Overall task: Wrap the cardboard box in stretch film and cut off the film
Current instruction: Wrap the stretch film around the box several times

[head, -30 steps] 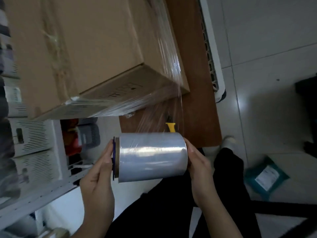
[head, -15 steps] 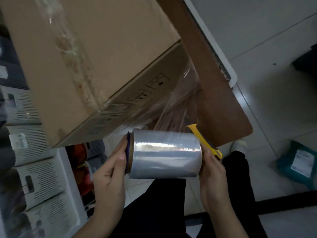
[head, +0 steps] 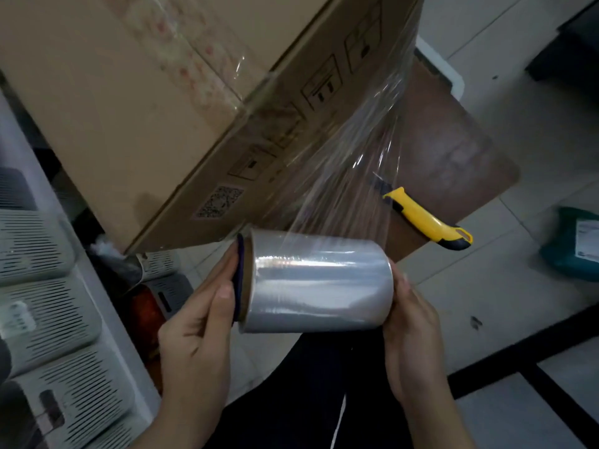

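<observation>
Head view. The roll of stretch film [head: 317, 283] lies level between our two hands, below the near corner of the cardboard box [head: 129, 108]. Our left hand [head: 197, 335] presses straight fingers flat against the roll's blue-capped left end. Our right hand [head: 411, 322] presses likewise against the right end, so the hands stand apart with the roll clamped between them. A taut sheet of film [head: 340, 189] runs from the roll up to the box's printed side. The box rests on a brown table [head: 453, 150], where a yellow utility knife [head: 424, 218] lies beside the sheet. Perforated white bins [head: 48, 303] stand at left.
</observation>
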Action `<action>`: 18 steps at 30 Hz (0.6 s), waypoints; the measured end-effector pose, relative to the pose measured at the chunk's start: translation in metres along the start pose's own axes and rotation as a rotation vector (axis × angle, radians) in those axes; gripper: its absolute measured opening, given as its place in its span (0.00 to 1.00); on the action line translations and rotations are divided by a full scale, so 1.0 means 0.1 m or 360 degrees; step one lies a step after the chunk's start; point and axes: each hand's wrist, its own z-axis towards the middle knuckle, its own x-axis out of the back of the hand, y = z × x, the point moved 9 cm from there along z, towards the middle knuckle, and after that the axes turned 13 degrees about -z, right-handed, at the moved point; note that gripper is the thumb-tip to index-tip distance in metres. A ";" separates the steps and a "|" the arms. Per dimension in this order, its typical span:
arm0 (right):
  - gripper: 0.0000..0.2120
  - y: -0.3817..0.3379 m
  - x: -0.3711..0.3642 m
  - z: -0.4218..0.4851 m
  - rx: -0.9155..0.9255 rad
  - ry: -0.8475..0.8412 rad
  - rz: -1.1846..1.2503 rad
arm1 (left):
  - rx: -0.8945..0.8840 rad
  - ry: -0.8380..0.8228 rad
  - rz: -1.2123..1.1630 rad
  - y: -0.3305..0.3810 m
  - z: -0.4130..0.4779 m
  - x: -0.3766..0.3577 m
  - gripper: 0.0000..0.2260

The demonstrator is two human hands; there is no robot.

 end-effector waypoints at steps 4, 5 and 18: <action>0.19 0.31 -0.06 -0.07 -0.0029 0.0010 -0.0048 | -0.0030 0.0015 0.0049 -0.11 -0.05 0.22 0.16; 0.17 0.39 -0.09 -0.07 -0.0053 -0.0012 -0.0083 | -0.0019 0.0033 0.0069 -0.15 -0.05 0.26 0.16; 0.23 0.92 -0.10 0.61 -0.0247 0.0088 -0.0229 | 0.0011 -0.0088 0.0205 -0.78 0.16 0.16 0.25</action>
